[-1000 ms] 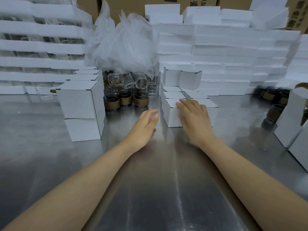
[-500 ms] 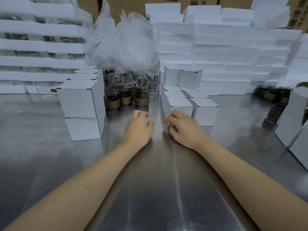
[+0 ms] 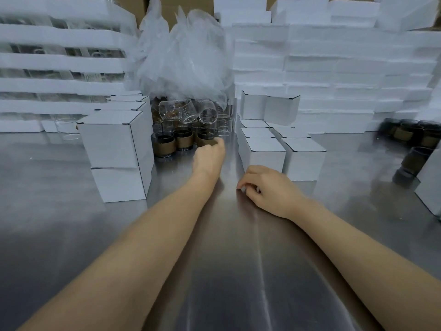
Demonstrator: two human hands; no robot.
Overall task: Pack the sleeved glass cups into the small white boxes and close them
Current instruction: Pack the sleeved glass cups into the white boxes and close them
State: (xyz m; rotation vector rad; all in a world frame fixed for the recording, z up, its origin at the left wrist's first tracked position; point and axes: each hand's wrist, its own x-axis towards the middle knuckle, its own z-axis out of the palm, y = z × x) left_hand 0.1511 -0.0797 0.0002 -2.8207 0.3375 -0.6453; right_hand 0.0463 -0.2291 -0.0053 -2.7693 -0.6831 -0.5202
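Three glass cups with brown sleeves stand in a row on the steel table (image 3: 222,271); the left one (image 3: 163,146) and the middle one (image 3: 183,139) stand free. My left hand (image 3: 208,156) has reached the right cup (image 3: 207,135), its fingers and thumb curled round the sleeve. My right hand (image 3: 268,190) rests on the table with loosely curled fingers and holds nothing, just in front of two closed small white boxes (image 3: 265,155) (image 3: 303,156). More closed boxes sit behind them.
A stack of closed white boxes (image 3: 112,142) stands left of the cups. Bare glass cups (image 3: 183,111) lie under a clear plastic bag (image 3: 183,56). White foam trays (image 3: 334,68) wall the back. More sleeved cups (image 3: 405,133) and boxes (image 3: 430,185) are at the right edge.
My left hand moved forward from the table to the right sleeved cup. My right hand came off the closed box, drew back toward me and settled on the table.
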